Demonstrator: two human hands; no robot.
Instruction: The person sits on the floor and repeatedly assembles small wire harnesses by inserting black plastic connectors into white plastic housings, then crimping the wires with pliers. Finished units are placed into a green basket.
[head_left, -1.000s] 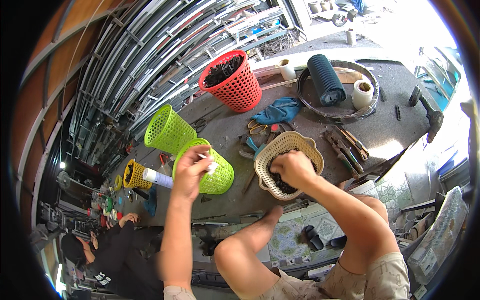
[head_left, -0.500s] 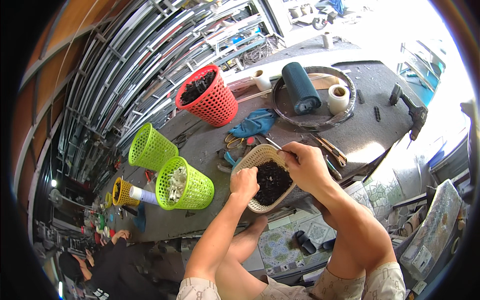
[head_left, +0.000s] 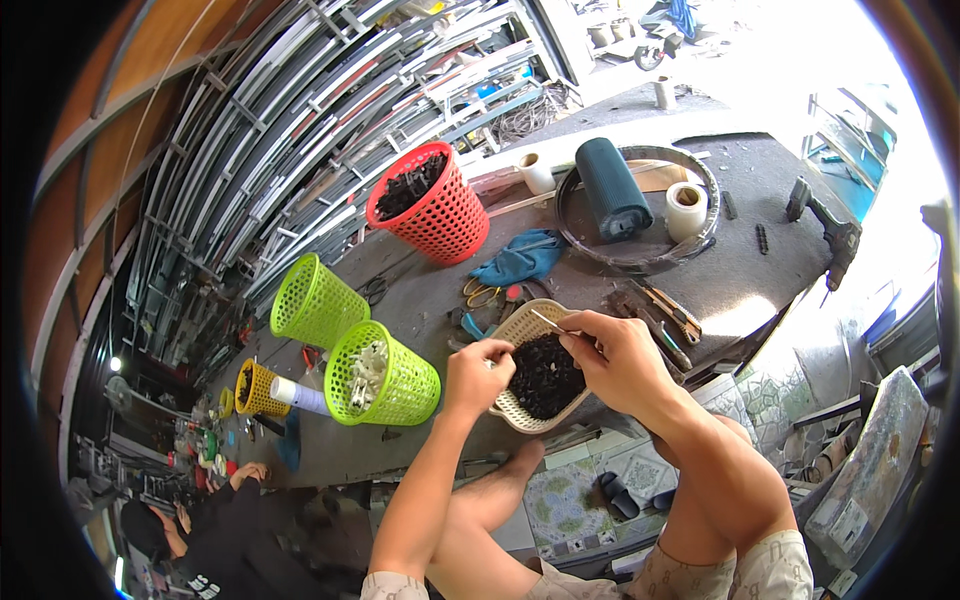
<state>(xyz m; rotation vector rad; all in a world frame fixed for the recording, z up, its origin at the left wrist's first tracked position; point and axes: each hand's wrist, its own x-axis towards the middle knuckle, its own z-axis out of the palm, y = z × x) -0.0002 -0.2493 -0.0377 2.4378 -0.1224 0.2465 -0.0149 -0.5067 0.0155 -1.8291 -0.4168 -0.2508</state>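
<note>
A cream plastic basket [head_left: 518, 417] of small black pieces [head_left: 545, 378] stands at the table's near edge, in front of me. My right hand [head_left: 618, 352] is over its right side, fingers pinched on a thin, pale metal rod [head_left: 546, 321] whose tip points up and left. Above the left rim is my left hand [head_left: 478, 378], its fingers curled tightly together; a tiny pale spot shows at the fingertips, too small to name. Close behind the basket lie a blue cloth [head_left: 518, 257] and scissors with yellow handles [head_left: 482, 294].
Left of the basket stand two green baskets, the nearer [head_left: 398, 385] holding white pieces. A red basket [head_left: 445, 225] of black parts is farther back. A wire coil [head_left: 640, 262], dark green roll [head_left: 612, 190] and drill [head_left: 832, 235] lie right. A person [head_left: 215, 535] sits at left.
My left hand has come up out of the black pieces toward the left rim. The right hand still holds the rod. The whole view has shifted slightly.
</note>
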